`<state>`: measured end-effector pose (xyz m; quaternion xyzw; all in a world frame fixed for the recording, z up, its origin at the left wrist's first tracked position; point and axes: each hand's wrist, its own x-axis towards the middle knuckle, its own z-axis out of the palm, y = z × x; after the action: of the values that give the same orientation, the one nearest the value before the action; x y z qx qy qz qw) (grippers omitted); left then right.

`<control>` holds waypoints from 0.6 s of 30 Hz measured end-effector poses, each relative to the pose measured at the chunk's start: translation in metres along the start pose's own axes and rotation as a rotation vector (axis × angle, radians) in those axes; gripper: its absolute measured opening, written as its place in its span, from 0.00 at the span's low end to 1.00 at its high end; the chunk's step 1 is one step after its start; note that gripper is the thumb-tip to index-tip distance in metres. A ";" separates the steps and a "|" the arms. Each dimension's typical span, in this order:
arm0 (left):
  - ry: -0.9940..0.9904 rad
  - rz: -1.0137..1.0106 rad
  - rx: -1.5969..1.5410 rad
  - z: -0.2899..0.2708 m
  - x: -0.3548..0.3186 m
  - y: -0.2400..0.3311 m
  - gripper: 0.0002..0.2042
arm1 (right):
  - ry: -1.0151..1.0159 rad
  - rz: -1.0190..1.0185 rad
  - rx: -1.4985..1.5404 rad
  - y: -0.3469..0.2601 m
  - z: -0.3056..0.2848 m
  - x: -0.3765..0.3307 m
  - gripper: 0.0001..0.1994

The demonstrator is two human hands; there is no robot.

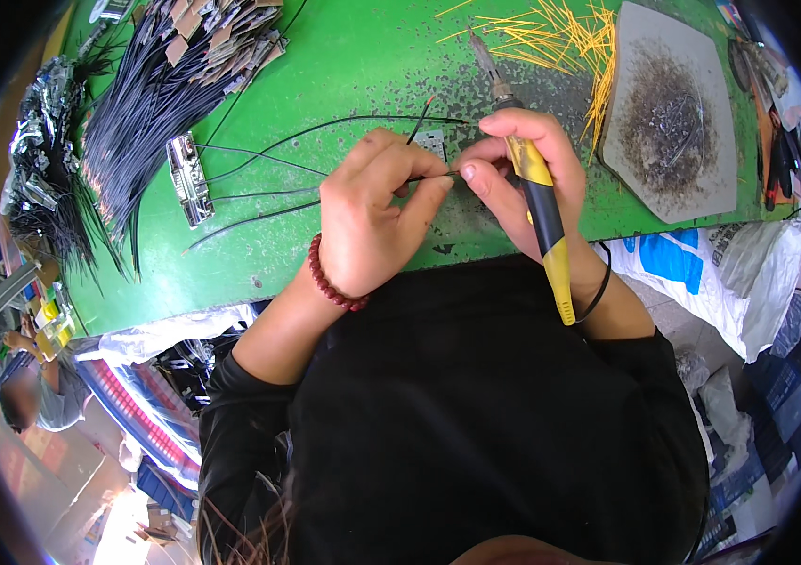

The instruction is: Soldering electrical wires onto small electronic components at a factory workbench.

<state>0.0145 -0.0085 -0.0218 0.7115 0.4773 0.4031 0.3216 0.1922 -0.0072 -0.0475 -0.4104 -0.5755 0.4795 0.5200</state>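
Observation:
My left hand (370, 209), with a dark red bead bracelet on the wrist, is closed in a pinch on a thin black wire (267, 216). My right hand (554, 160) grips a yellow-and-black soldering iron (543, 209), its metal tip pointing away from me. The right thumb and index finger meet the left fingertips at the wire; its end there is too small to make out. Several black wires run left from my hands toward a shiny metal-cased part (189, 179) lying on the bench. A small grey piece (430, 143) lies just beyond my fingertips.
On the green bench (325, 85), a large bundle of black wires (151, 113) and shiny parts (42, 141) lie at the left. Loose yellow wires (551, 38) lie at the far side. A grey, soot-stained board (673, 113) and tools (777, 141) are at the right. Another person (47, 395) is at the lower left.

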 end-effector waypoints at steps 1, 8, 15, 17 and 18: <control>-0.012 -0.050 -0.038 -0.001 0.000 0.001 0.06 | -0.001 0.001 -0.001 0.000 -0.001 0.001 0.17; -0.066 -0.059 0.019 -0.004 0.004 0.000 0.05 | -0.023 -0.149 -0.180 0.002 -0.003 0.000 0.19; -0.041 -0.036 0.057 0.000 0.003 0.000 0.05 | -0.055 -0.233 -0.158 0.005 -0.006 -0.003 0.18; -0.056 -0.029 0.062 0.000 0.003 0.001 0.05 | -0.017 -0.213 -0.120 0.004 -0.004 -0.003 0.16; -0.043 -0.006 0.073 0.001 0.003 0.000 0.05 | 0.019 -0.194 -0.079 0.003 -0.004 -0.003 0.15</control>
<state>0.0158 -0.0057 -0.0210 0.7298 0.4869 0.3689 0.3069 0.1961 -0.0091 -0.0506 -0.3776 -0.6260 0.3999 0.5529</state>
